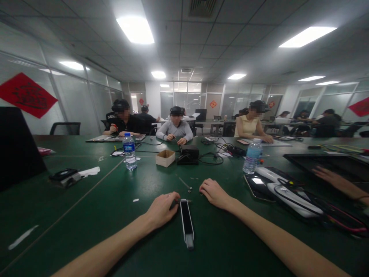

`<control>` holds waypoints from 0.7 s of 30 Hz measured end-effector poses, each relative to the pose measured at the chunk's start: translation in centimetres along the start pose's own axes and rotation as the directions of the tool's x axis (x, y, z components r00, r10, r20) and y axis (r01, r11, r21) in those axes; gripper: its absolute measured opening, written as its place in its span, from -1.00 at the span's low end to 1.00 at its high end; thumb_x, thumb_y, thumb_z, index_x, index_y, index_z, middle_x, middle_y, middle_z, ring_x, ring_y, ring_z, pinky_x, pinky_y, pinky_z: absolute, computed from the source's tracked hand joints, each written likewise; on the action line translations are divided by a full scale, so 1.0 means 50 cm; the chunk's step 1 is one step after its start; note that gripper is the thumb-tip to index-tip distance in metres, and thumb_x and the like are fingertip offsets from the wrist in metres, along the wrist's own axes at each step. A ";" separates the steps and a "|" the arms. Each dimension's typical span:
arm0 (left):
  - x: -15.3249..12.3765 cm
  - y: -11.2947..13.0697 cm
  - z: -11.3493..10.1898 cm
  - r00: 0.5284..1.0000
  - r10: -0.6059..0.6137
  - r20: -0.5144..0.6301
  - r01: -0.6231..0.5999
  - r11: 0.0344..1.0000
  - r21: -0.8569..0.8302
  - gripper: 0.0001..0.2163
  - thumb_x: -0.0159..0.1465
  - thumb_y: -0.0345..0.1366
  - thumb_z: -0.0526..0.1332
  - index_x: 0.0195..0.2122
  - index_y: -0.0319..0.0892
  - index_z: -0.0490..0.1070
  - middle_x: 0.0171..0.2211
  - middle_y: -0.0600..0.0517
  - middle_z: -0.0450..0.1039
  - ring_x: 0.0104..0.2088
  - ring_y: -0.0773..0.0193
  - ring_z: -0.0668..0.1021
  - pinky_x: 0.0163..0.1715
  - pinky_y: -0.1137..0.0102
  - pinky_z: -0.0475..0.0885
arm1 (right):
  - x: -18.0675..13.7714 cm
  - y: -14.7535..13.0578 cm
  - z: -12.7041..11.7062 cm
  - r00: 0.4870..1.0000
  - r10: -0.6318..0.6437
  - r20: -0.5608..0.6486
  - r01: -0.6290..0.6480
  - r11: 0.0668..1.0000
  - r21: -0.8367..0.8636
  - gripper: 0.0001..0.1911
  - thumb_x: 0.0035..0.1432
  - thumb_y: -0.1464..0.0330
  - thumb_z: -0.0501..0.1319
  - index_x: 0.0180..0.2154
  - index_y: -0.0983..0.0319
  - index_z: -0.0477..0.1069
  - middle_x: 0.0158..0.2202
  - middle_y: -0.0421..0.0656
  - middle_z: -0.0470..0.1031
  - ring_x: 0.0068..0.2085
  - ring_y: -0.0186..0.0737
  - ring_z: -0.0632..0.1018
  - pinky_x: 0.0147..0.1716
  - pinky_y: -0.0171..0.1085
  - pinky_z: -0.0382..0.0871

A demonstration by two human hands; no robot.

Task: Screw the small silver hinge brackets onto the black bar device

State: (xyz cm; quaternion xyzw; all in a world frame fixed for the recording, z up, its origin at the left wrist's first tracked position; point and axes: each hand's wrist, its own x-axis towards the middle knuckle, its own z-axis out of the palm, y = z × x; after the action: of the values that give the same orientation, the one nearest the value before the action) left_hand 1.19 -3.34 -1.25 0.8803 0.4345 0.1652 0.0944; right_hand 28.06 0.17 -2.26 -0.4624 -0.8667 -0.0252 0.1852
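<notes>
My left hand (162, 207) rests on the green table with thumb and fingers closed together. Something small and dark shows at its fingertips, too small to name. Right beside it lies a long, narrow device (186, 219) with a black face, a white frame and a pale grey end pointing towards me. My right hand (215, 193) is further right, its fingers curled down to the tabletop. Whatever is under those fingertips is mostly hidden. Between and beyond the hands lie a thin strip (183, 182) and small metal-looking bits (189, 189).
Ahead stand an open cardboard box (165, 158), a black device (188, 154) with cables and two water bottles (130, 154) (251, 157). A phone (259, 188) and white cabled equipment (294, 198) lie right, near another person's hand (331, 179). A black-and-grey object (65, 177) is left; people sit opposite.
</notes>
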 end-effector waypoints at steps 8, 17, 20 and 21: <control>0.000 0.005 -0.003 1.000 -0.003 -0.006 0.003 1.000 0.007 -0.81 0.28 -0.37 0.10 -0.08 -0.13 0.32 -0.13 0.01 0.51 -0.14 0.15 0.55 -0.14 0.32 0.41 | 0.002 -0.001 -0.002 1.000 -0.002 -0.026 0.002 1.000 -0.002 -0.80 0.33 0.41 0.03 -0.25 0.25 0.42 -0.23 -0.07 0.46 -0.17 -0.14 0.43 -0.17 -0.18 0.29; -0.003 -0.003 -0.001 0.998 0.045 -0.047 -0.045 0.999 -0.001 -0.76 0.22 -0.40 0.12 -0.08 -0.15 0.32 -0.15 0.00 0.50 -0.20 0.17 0.55 -0.19 0.35 0.41 | 0.002 -0.009 -0.002 0.997 -0.037 -0.065 0.040 0.998 0.040 -0.79 0.32 0.43 0.02 -0.25 0.27 0.43 -0.24 -0.08 0.46 -0.19 -0.16 0.43 -0.17 -0.16 0.32; -0.001 -0.006 0.001 0.997 0.052 -0.057 -0.052 0.999 0.005 -0.74 0.20 -0.41 0.12 -0.07 -0.15 0.31 -0.14 0.00 0.49 -0.21 0.17 0.55 -0.22 0.36 0.41 | 0.001 -0.014 -0.001 0.995 -0.049 -0.086 0.054 0.997 0.056 -0.79 0.32 0.44 0.02 -0.24 0.26 0.43 -0.23 -0.06 0.46 -0.18 -0.16 0.43 -0.18 -0.16 0.33; -0.001 -0.006 0.001 0.997 0.051 -0.058 -0.050 0.999 0.007 -0.74 0.19 -0.40 0.12 -0.07 -0.15 0.31 -0.15 0.00 0.49 -0.22 0.17 0.55 -0.23 0.36 0.41 | 0.001 -0.016 0.000 0.995 -0.052 -0.090 0.057 0.996 0.061 -0.80 0.32 0.44 0.02 -0.23 0.26 0.43 -0.22 -0.06 0.46 -0.18 -0.15 0.44 -0.19 -0.16 0.34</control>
State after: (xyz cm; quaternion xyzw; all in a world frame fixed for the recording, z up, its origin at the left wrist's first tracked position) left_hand 0.97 -3.17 -1.42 0.8862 0.4151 0.1917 0.0749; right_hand 27.39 -0.27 -2.15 -0.4309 -0.8703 -0.0233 0.2374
